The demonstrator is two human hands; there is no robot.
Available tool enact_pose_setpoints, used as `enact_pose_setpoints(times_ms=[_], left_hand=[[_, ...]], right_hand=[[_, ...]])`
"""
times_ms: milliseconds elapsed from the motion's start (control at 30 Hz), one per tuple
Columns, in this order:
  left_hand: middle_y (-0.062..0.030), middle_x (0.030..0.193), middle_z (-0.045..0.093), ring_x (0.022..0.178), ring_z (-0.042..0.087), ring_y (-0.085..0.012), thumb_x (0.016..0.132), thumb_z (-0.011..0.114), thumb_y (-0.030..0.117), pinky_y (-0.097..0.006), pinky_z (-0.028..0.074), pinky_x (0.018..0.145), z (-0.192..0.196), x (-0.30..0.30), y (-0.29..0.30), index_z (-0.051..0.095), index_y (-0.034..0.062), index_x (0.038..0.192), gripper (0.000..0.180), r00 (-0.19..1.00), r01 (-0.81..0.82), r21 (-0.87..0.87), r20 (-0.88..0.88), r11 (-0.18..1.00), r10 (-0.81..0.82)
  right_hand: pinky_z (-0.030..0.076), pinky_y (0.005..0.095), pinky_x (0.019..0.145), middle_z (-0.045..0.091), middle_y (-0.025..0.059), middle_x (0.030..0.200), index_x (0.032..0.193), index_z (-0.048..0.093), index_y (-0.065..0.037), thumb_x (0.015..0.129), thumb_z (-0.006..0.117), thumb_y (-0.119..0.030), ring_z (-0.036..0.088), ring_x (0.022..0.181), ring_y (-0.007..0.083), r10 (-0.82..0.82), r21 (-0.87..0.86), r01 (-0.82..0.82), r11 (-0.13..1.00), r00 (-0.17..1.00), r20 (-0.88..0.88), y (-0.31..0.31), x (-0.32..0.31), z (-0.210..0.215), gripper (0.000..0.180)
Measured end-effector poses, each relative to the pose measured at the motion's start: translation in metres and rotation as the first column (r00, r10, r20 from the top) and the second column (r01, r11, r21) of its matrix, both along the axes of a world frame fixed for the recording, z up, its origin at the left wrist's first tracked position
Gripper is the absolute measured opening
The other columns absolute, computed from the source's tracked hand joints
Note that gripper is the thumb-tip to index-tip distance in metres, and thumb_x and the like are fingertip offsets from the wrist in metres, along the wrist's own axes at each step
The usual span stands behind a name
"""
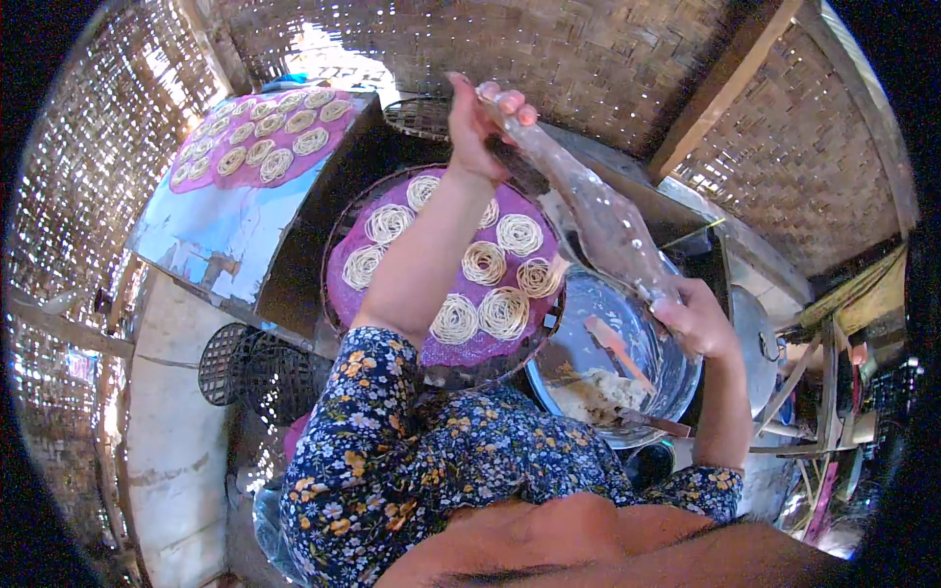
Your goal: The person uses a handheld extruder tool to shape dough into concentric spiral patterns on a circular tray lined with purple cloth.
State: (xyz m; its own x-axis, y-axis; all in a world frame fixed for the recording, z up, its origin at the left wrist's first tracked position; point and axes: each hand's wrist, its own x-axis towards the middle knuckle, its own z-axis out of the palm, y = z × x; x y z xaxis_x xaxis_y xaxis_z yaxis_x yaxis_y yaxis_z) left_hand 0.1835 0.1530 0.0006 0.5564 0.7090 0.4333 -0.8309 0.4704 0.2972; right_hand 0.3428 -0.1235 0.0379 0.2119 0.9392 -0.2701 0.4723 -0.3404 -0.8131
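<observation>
My left hand (474, 132), raised at the far middle, is closed round the upper end of a long brownish, glossy piece with white spatters (598, 211). Lower on the right, my right hand (698, 321) grips its other end, so the piece slants above a blue basin (686, 382). I cannot tell whether it is a board or a filled bag. Inside the basin lie pale dough (600, 394) and an orange spatula (619, 351). Below my left forearm is a round woven tray (331, 304) lined with purple sheeting (392, 351), carrying several pale coiled noodle nests (504, 314).
At the left, a box-like table with a worn light-blue top (230, 230) bears more noodle nests (276, 165) on purple sheeting. A dark lattice basket (235, 365) is below it. Woven bamboo walls (559, 59) enclose the space, and a large metal pot (755, 348) stands right of the basin.
</observation>
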Motion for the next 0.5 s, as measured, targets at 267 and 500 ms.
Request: enact_pose_setpoints(times_ms=[267,500], left_hand=[[-0.002,0.063,0.05,0.061,0.047,-0.0206,0.074,0.044,0.062,-0.031,0.035,0.049,0.004,-0.02,0.006,0.046,0.018,0.064,0.046,0.999,0.03,0.031,-0.014,0.999,-0.03],[-0.0034,0.075,0.055,0.068,0.052,-0.0212,0.081,0.034,0.058,-0.032,0.043,0.062,-0.016,-0.004,-0.018,0.051,0.0109,0.088,0.051,0.987,0.161,0.031,0.019,0.987,-0.161]], right_hand=[[0.042,0.0263,0.06,0.059,0.0052,0.072,0.094,0.06,-0.001,0.069,0.061,-0.039,0.052,0.065,0.0113,0.022,-0.005,-0.022,1.0,1.0,-0.014,0.005,-0.012,-0.005,0.046],[0.042,0.0264,0.06,0.058,0.0034,0.071,0.088,0.06,-0.001,0.07,0.059,-0.039,0.051,0.065,0.0105,0.042,0.052,-0.037,0.998,0.993,-0.107,-0.021,0.001,-0.028,0.042]])
